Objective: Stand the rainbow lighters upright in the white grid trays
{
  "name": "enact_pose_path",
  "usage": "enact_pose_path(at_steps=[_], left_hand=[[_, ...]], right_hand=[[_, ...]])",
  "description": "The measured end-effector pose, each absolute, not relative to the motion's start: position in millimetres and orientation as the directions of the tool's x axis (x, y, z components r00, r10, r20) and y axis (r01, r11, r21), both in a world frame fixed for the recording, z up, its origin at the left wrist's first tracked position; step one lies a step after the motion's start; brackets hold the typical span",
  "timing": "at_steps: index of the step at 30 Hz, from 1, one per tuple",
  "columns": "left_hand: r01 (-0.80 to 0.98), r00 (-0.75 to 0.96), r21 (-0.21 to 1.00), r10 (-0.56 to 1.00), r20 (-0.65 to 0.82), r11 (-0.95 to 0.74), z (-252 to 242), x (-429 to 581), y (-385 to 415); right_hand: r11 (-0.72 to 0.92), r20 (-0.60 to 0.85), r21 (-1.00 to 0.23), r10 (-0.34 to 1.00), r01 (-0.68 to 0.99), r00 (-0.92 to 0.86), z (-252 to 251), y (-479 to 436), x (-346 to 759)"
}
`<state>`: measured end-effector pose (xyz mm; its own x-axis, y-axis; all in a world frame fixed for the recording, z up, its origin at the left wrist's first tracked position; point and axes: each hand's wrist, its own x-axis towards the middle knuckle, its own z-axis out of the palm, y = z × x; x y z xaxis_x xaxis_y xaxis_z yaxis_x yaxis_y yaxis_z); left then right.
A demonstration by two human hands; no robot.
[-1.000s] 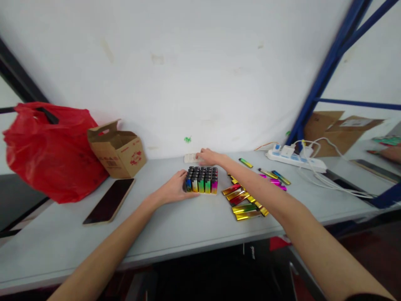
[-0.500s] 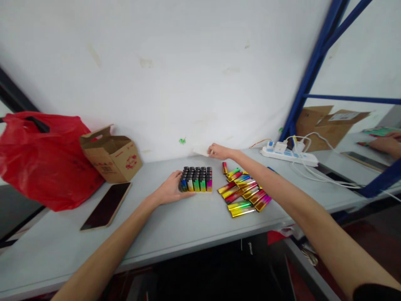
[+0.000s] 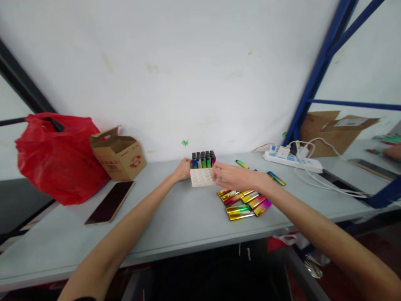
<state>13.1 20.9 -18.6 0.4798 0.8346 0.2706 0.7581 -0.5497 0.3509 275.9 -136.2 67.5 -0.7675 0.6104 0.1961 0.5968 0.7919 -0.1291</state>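
White tray [image 3: 200, 179] held up in front of a standing block of lighters [image 3: 203, 161]

The front edge of a pale grey table [image 3: 175, 225] is seen across the lower part of the frame. Just right of centre, loose lighters [image 3: 238, 208] with shiny, many-coloured bodies are spread in an overlapping pile. A dark-screened phone [image 3: 109, 202] is laid flat at the lower left. Near the centre, the right end of the white tray is pinched in the closed fingers of the right hand [image 3: 230, 174], its dimpled face turned toward the camera. Directly behind it, the black-topped block is partly covered. The left hand [image 3: 182, 170] is set against the block's left end; with its thumb hidden, whether its fingers are closed there cannot be told. Farther back, two lighters are left apart from the pile, right of centre. An open cardboard box [image 3: 109, 164] is placed beside a red plastic bag [image 3: 62, 161] at the left. A white power strip [image 3: 293, 162] is crowded with plugs at the right, and the upper frame is filled by a white wall [image 3: 200, 83].
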Motion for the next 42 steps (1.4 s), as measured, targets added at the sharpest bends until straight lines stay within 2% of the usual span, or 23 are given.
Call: enact_pose_path(at_steps=[3, 6, 8, 11, 13, 15, 17, 20, 22, 26, 30, 31, 33, 35, 36, 39, 42], left_hand=[[0.777, 0.435, 0.368, 0.858, 0.273, -0.511, -22, 19, 26], [0.767, 0.433, 0.393, 0.861, 0.266, -0.508, -22, 13, 22], [0.757, 0.434, 0.413, 0.863, 0.261, -0.506, -18, 3, 16], [0.77, 0.357, 0.466, 0.9, 0.249, -0.435, -7, -23, -4], [0.756, 0.404, 0.457, 0.883, 0.238, -0.469, 0, -43, -23], [0.749, 0.463, 0.422, 0.859, 0.22, -0.511, 6, -58, -46], [0.747, 0.505, 0.386, 0.84, 0.199, -0.541, 8, -66, -69], [0.762, 0.512, 0.361, 0.841, 0.173, -0.538, 4, -60, -92], [0.749, 0.528, 0.361, 0.83, 0.183, -0.556, -2, -49, -99], [0.723, 0.526, 0.405, 0.826, 0.203, -0.56, -9, -29, -99], [0.667, 0.572, 0.466, 0.8, 0.18, -0.582, -7, -19, -89], [0.651, 0.588, 0.473, 0.788, 0.182, -0.594, -5, -17, -87], [0.625, 0.617, 0.484, 0.767, 0.175, -0.613, -4, -12, -83], [0.602, 0.636, 0.497, 0.751, 0.175, -0.625, -3, -7, -81], [0.592, 0.64, 0.504, 0.747, 0.18, -0.628, -4, -6, -81], [0.57, 0.637, 0.525, 0.743, 0.205, -0.632, -7, -3, -83], [0.555, 0.63, 0.529, 0.739, 0.237, -0.642, -13, -6, -88]], right_hand=[[0.763, 0.103, -0.052, 0.646, 0.644, -0.757, 48, -134, 252], [0.73, 0.096, -0.035, 0.683, 0.683, -0.724, 30, -126, 239], [0.724, 0.115, -0.078, 0.69, 0.686, -0.715, 22, -119, 237], [0.756, 0.169, -0.205, 0.653, 0.622, -0.738, 18, -107, 246], [0.742, 0.243, -0.27, 0.669, 0.614, -0.702, 22, -96, 261], [0.653, 0.307, -0.272, 0.755, 0.707, -0.58, 29, -82, 282], [0.477, 0.302, -0.202, 0.861, 0.855, -0.409, 35, -67, 306], [0.104, 0.155, -0.114, 0.984, 0.988, -0.085, 34, -47, 336], [-0.031, 0.09, -0.095, 0.995, 0.995, 0.04, 26, -38, 347], [-0.084, 0.051, -0.134, 0.995, 0.988, 0.091, 11, -32, 353], [-0.03, 0.077, -0.228, 0.996, 0.973, 0.049, 13, -31, 351], [-0.003, 0.088, -0.298, 0.996, 0.955, 0.031, 16, -31, 349], [0.08, 0.119, -0.547, 0.993, 0.833, -0.017, 23, -34, 341], [0.165, 0.146, -0.819, 0.986, 0.549, -0.078, 30, -38, 326], [0.185, 0.153, -0.905, 0.982, 0.383, -0.113, 32, -41, 316], [0.136, 0.12, -0.988, 0.975, 0.074, -0.185, 34, -50, 285], [0.035, 0.035, -0.999, 0.987, -0.002, -0.156, 26, -61, 260]])
